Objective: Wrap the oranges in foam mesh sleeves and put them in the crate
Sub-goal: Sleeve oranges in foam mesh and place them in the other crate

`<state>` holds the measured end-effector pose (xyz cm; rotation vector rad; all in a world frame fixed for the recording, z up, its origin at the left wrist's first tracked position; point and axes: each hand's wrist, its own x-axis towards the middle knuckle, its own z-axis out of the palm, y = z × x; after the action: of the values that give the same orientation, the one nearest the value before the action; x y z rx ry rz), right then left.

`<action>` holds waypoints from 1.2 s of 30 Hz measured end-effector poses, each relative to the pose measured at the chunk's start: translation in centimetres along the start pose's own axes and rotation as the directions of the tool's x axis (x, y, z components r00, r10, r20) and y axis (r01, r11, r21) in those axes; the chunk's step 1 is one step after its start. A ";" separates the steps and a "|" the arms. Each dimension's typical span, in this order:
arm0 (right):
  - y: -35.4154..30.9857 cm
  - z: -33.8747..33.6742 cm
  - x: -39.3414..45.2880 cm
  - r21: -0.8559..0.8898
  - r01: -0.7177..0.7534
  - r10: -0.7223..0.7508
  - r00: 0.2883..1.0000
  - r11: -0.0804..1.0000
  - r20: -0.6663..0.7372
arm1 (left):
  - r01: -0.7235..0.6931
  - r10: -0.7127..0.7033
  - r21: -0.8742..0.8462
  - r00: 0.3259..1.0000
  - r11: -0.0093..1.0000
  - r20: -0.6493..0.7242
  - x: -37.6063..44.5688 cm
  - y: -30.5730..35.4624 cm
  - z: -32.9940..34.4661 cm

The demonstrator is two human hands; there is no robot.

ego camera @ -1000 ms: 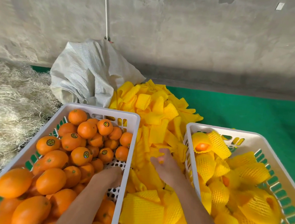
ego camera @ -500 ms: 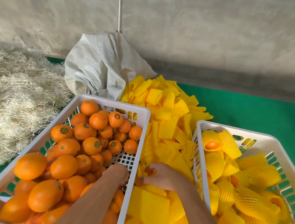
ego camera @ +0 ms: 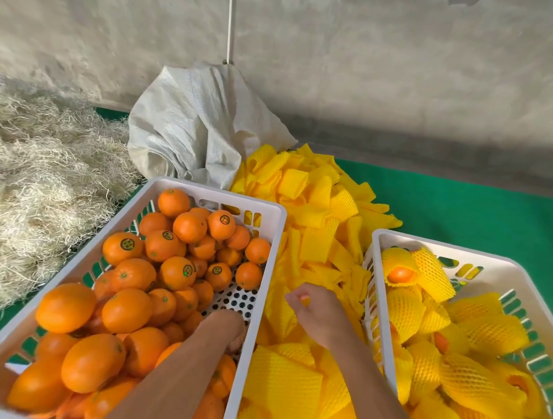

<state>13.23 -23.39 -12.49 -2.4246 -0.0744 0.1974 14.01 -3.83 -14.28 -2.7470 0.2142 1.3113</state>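
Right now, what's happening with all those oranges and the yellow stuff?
A person is packing fruit. Their left hand reaches down into the white plastic crate of bare oranges, while the right hand rests on the loose pile of yellow foam mesh sleeves. The second white crate on the right already holds many sleeved oranges.

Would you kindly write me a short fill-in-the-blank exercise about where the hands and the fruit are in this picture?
1. The left hand reaches into the crate of bare ____.
2. The right hand is over the loose foam sleeves, which are coloured ____.
3. The wrapped oranges lie in the crate on the ____.
4. The white sack lies beside a heap of pale ____.

Missing words: oranges; yellow; right; straw
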 end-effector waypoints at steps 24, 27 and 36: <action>-3.4 -2.1 -0.6 0.698 0.254 0.082 0.909 0.669 -0.410 | -0.897 -0.148 -0.219 0.175 0.383 -0.973 -3.7 3.8 -3.8; -3.6 -2.2 -0.5 0.708 0.298 -0.008 0.924 0.640 -0.383 | -0.904 -0.162 -0.291 0.251 0.314 -0.954 -3.7 3.5 -3.9; -3.4 -3.6 -1.0 0.751 0.267 -0.004 0.943 0.603 -0.332 | -0.916 -0.188 -0.401 0.389 0.027 -0.902 -5.2 3.9 -4.1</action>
<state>12.84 -23.26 -7.43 -1.5041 -0.0256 -0.1922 13.27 -7.82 -7.78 -4.6098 0.5696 -0.6818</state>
